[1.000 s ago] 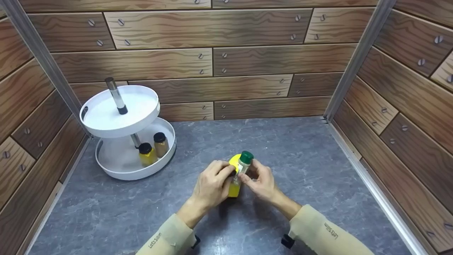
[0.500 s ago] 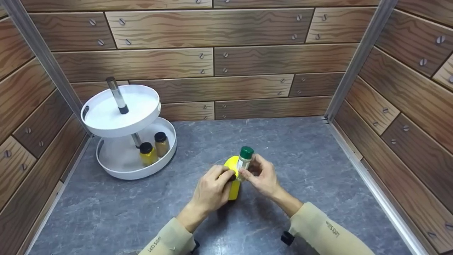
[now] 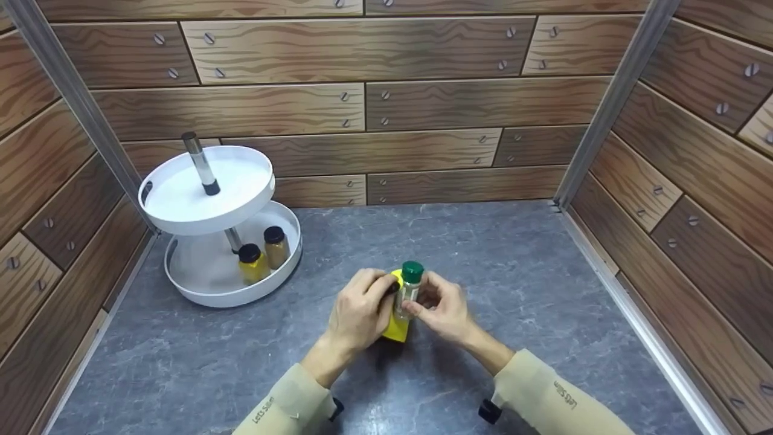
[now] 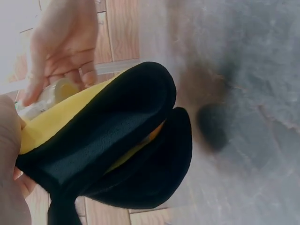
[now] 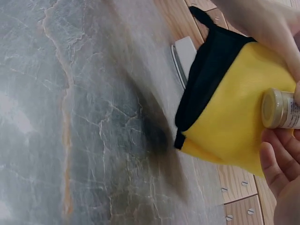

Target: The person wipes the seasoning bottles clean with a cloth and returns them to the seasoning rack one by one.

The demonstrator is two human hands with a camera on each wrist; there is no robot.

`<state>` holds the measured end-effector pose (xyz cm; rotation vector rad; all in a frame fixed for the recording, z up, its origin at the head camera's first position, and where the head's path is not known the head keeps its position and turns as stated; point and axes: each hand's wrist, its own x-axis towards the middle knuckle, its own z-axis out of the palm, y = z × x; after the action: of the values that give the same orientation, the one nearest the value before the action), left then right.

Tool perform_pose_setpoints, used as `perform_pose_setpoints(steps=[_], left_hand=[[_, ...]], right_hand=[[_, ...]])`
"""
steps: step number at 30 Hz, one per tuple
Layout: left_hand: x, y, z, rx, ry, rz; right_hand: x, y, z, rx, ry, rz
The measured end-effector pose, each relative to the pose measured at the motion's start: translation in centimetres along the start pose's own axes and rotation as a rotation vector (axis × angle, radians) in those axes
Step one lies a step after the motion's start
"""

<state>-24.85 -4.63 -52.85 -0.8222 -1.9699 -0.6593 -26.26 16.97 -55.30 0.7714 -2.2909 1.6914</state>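
My left hand point(image 3: 359, 308) pinches a folded yellow cloth point(image 3: 395, 329) near its black loop. In the left wrist view, the cloth's black border and underside point(image 4: 112, 126) hang in a fold. My right hand point(image 3: 444, 305) holds a small clear spice jar point(image 3: 409, 293) with a green cap, upright or slightly tilted, against the cloth's yellow face. Seen from the right wrist, the jar's base point(image 5: 272, 108) lies against the yellow fabric point(image 5: 229, 110), and a printed label shows on its side. Both hands are raised above the table.
A white two-tier round stand point(image 3: 232, 299) is at the back left. On its lower tier are a yellow-filled jar point(image 3: 253, 266) and a brown-filled jar point(image 3: 276, 248), both black-capped. Wood-patterned walls point(image 3: 356, 51) enclose the grey marbled table point(image 3: 513, 266).
The spice jar has moved slightly down and left against the cloth, after rising a little earlier. My left hand has shifted up a bit with the cloth. Both hands keep their holds.
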Motion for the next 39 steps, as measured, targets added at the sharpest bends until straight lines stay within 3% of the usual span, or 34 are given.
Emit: perform_pose_setpoints(steps=[9,16,27,39], left_hand=[[0.0,0.3,-0.3,0.01,0.006,0.003],[-0.3,0.6,-0.2,-0.003,0.0,0.01],[-2.0,0.4,0.3,-0.01,-0.022,0.062],[-0.8,0.2,-0.1,-0.02,0.02,0.002]], right_hand=[[0.1,-0.2,0.3,0.018,0.003,0.026],[0.9,-0.8,-0.1,0.025,0.035,-0.014],[1.7,-1.5,-0.9,-0.022,0.077,-0.042],[1.3,-0.8,-0.5,-0.085,0.001,-0.103]])
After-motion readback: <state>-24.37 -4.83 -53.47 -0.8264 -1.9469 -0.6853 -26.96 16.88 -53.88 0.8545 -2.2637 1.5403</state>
